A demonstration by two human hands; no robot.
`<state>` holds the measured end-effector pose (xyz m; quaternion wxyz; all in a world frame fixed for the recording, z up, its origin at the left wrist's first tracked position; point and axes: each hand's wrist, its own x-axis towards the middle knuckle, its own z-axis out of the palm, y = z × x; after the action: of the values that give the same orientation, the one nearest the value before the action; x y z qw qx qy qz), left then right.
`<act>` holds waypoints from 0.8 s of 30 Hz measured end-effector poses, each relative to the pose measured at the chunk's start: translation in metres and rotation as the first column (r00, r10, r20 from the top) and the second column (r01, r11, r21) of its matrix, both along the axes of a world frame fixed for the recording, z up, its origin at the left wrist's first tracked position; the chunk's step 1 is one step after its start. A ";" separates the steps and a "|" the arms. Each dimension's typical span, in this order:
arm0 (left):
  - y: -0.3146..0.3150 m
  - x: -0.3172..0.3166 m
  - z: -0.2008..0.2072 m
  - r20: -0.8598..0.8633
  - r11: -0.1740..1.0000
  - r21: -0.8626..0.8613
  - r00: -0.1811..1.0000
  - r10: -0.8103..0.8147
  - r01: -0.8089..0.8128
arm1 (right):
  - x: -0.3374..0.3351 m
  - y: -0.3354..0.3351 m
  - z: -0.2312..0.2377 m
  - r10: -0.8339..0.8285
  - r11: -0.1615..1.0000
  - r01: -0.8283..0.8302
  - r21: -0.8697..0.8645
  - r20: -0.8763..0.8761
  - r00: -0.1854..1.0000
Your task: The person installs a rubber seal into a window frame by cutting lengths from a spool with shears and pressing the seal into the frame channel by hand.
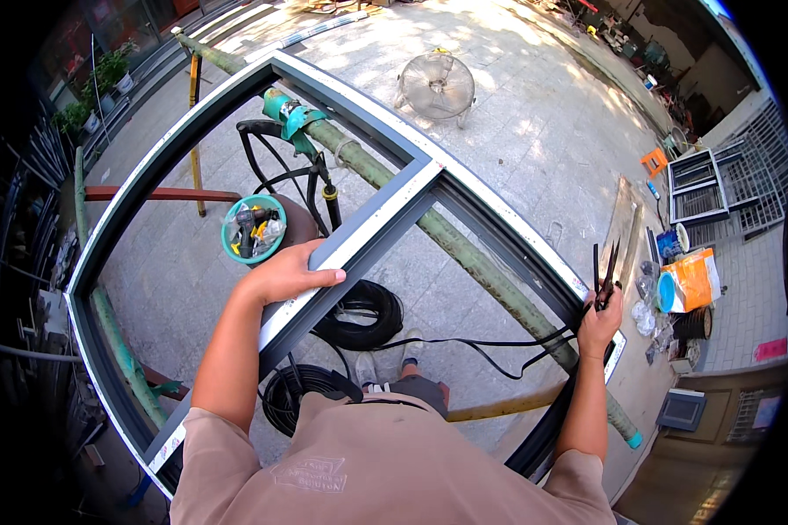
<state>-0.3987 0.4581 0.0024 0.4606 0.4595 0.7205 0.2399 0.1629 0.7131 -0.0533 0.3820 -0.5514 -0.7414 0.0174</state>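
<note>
A large window frame [385,219], white on its upper face and dark grey inside, lies across green pipes [481,273] in front of me. My left hand [293,276] grips its middle bar, thumb on top and fingers hidden beneath. Over the frame's right side, my right hand [599,322] is closed around dark scissors [606,276] whose blades point away from me. A black rubber strip [446,342] runs from near my feet toward that hand; whether the hand holds it too is unclear. Black coils [385,313] lie on the ground below the frame.
A teal basin [281,214] with a drill [248,241] and yellow-handled tools sits inside the frame's left opening. Beyond the frame stands a floor fan [438,86]. An orange-and-white bag [699,278] and smaller window frames [699,188] are at the right. Potted plants [114,66] stand far left.
</note>
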 end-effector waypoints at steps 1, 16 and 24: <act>0.001 -0.001 0.002 -0.020 1.000 0.001 1.000 0.000 0.000 | -0.002 -0.001 0.001 -0.008 1.000 0.008 0.012 0.008 1.000; 0.033 0.135 0.037 -0.078 0.772 0.633 0.997 -0.014 0.060 | -0.095 -0.065 0.081 0.149 0.834 -0.453 -0.315 -0.662 0.735; 0.096 0.248 -0.017 0.089 0.770 0.589 0.927 -0.364 0.246 | -0.092 -0.072 0.063 0.114 0.742 -0.586 -0.324 -0.801 0.588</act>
<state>-0.1503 0.5546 -0.0150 0.4050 0.6604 0.4820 0.4093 0.0710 0.6410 0.0100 0.4557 -0.4145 -0.5796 0.5334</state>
